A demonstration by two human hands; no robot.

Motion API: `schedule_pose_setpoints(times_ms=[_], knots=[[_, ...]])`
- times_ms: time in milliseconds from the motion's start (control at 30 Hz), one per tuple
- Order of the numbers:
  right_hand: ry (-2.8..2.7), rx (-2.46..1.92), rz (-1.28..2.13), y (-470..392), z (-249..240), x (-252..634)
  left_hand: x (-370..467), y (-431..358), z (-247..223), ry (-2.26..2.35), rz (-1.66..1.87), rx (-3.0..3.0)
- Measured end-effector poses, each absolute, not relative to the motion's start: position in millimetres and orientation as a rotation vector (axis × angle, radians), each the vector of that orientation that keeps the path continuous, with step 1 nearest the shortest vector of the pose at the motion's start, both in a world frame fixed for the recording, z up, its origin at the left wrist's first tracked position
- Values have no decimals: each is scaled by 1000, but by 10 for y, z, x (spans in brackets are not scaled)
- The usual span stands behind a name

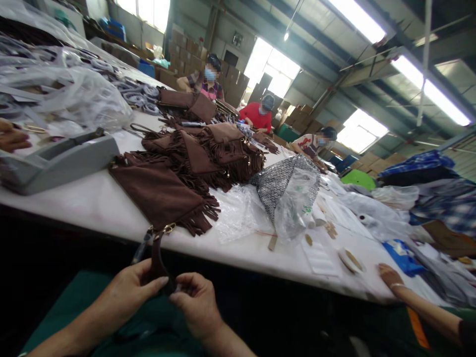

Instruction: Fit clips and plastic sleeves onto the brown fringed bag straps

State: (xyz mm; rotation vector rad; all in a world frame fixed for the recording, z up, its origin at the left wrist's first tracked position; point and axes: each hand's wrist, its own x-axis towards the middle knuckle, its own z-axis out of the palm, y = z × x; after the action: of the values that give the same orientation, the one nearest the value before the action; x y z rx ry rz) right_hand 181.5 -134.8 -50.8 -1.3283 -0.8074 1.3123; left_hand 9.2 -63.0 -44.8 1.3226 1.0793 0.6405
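A brown fringed bag (pixel 148 186) lies at the near edge of the table, its gold clasp (pixel 169 228) hanging over the rim. From the clasp a dark brown strap (pixel 157 255) runs down to my hands. My left hand (pixel 136 285) pinches the strap between thumb and fingers. Close beside it, my right hand (pixel 199 300) is closed on the strap's lower part, fingertips pressed together. A thin dark piece with a clear wrapping (pixel 142 246) hangs beside the strap. My palms hide part of the strap.
More brown fringed bags (pixel 208 148) are heaped behind. A grey tape dispenser (pixel 55 158) stands left, near clear plastic bags (pixel 85 96). A patterned cloth bag (pixel 288 183) lies right of the heap. Another person's hand (pixel 389 274) rests on the table's right edge; several co-workers sit beyond.
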Motion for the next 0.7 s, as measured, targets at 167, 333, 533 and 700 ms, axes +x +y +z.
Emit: schedule_pose_setpoints(times_ms=[167, 333, 533, 700], knots=[[-705, -1296, 1358, -1339, -532, 1790, 133, -697, -382, 1136, 680, 1336], [-682, -1298, 1343, -1333, -506, 1743, 147, -711, -362, 1144, 627, 1354], [-772, -1337, 1291, -1250, -511, 1703, 172, -707, -500, 1143, 628, 1261], [-793, -1362, 1304, -1170, -495, 1724, 115, -614, -395, 1041, 562, 985]])
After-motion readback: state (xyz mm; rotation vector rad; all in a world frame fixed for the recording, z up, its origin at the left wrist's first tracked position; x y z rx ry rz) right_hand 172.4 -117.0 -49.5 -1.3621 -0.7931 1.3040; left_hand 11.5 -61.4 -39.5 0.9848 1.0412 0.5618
